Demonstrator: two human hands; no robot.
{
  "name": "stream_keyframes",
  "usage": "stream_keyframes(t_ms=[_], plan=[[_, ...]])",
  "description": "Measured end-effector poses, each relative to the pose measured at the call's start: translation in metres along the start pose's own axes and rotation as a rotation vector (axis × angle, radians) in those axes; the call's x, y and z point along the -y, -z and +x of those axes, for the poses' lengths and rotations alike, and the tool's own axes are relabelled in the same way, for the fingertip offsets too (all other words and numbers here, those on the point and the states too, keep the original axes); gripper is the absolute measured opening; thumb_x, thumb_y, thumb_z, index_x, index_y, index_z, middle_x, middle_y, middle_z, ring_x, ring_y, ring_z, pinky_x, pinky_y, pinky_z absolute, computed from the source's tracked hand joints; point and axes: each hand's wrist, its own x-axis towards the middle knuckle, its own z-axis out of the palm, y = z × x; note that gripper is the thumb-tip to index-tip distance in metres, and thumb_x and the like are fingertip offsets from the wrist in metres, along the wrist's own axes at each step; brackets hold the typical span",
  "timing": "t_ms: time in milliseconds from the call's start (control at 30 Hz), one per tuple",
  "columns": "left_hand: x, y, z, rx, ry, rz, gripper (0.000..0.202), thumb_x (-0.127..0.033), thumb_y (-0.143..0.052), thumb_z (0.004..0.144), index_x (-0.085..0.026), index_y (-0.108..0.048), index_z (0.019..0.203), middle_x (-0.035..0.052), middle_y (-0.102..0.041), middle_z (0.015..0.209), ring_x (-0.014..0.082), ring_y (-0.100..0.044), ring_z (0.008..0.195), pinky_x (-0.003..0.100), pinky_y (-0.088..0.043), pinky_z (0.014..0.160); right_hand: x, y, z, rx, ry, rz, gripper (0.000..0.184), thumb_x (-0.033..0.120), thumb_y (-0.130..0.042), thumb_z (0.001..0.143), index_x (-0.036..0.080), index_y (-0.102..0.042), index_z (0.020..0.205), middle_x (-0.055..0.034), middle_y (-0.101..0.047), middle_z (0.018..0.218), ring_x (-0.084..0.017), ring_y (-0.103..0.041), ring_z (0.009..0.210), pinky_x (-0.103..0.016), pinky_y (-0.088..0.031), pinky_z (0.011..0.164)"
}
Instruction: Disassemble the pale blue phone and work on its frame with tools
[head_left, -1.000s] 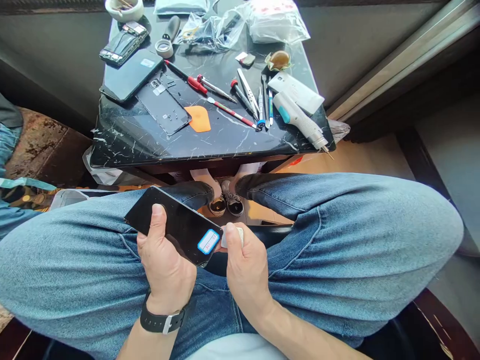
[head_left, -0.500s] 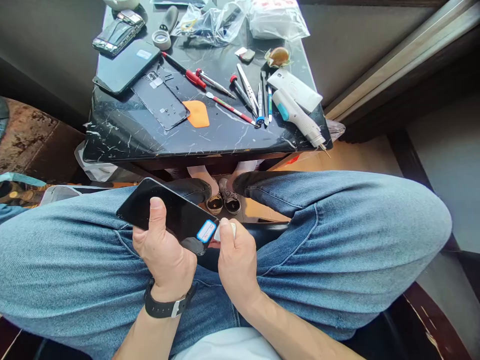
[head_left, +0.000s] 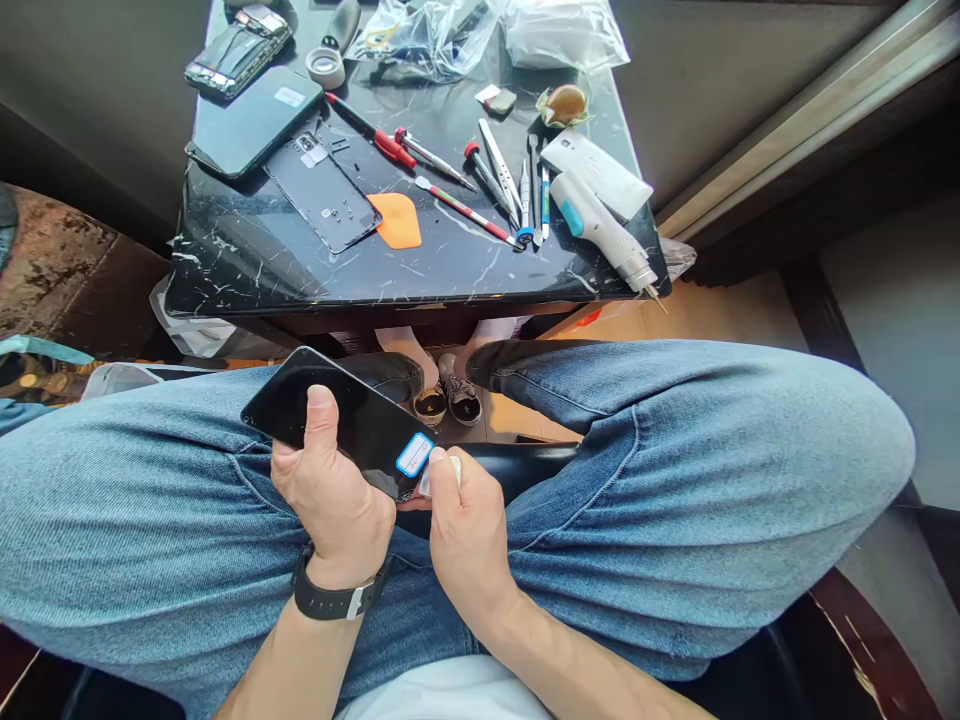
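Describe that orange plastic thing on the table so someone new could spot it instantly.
On the black marble table beyond the person's knees, find the dark phone back panel. Right beside it lies a flat orange plastic pry pick, the only broad orange shape among the slim tools.

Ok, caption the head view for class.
Left hand holds a black smartphone, right hand a small white object at its edge.

No words can be read here. The white sticker with a blue edge (head_left: 415,455) on the flat black phone (head_left: 367,425) has marks too tiny to read.
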Motion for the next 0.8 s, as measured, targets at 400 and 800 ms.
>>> stream_keyframes(t_ms=[400, 800], plan=[[-0.001, -0.002, 0.001, -0.093, -0.001, 0.144, 0.031, -0.046, -0.080, 0.077, -0.017, -0.070, 0.084, -0.0008, -0.071, 0.086, 0.0156, -0.066, 0.083, 0.030, -0.056, 0.083, -0.002, -0.004, -0.016, 0.121, -0.029, 0.039, 0.039, 0.039, -0.042, 0.097, 0.025, -0.037, 0.061, 0.0026, -0.051, 0.057, -0.013, -0.059, 0.054, -0.023, -0.051, 0.051], [-0.020, 0.021, 0.008, 0.154, 0.625, -0.085, 0.010, -0.013, -0.069, 0.087, -0.016, -0.076, 0.093, 0.0040, -0.079, 0.101, 0.0151, -0.074, 0.086, 0.024, -0.062, 0.075, 0.016, 0.044, 0.010, 0.099, 0.092, -0.116, 0.042, 0.041, -0.044, 0.100, 0.019, -0.058, 0.068, -0.0001, -0.063, 0.062, -0.014, -0.063, 0.060, -0.024, -0.049, 0.060]])
